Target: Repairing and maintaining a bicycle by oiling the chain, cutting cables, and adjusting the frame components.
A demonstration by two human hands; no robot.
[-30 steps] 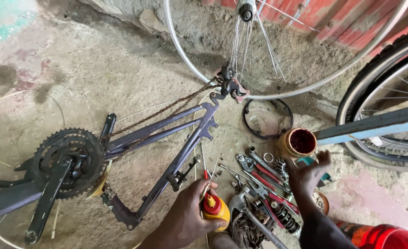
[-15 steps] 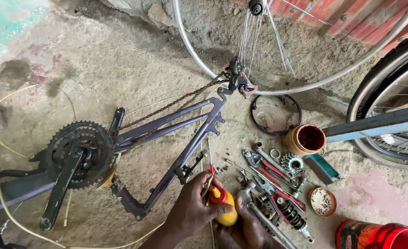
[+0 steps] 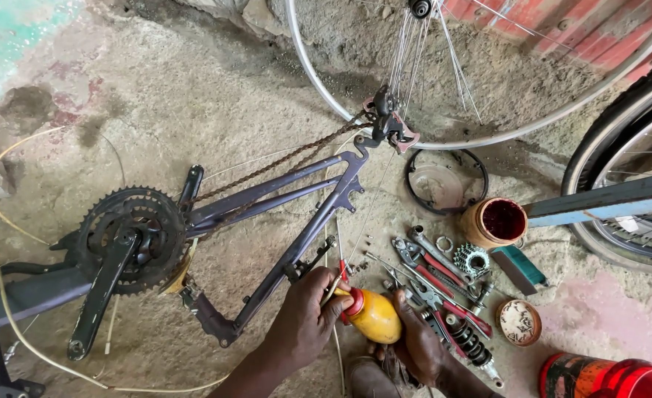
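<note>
Bare sandy concrete floor [image 3: 193, 110] lies open across the upper left, above the dark purple bicycle frame [image 3: 281, 199]. Lower down, the frame's stays and the black toothed chainring with its crank [image 3: 130, 236] bar the way. Right of the frame, a crowded heap of red-handled pliers and steel spanners [image 3: 436, 280] fills the ground beside the left hand [image 3: 307, 324] and right hand [image 3: 422, 343]. Further right stand an orange round tin [image 3: 492, 221] and a spoked silver wheel rim [image 3: 488, 74].
</note>
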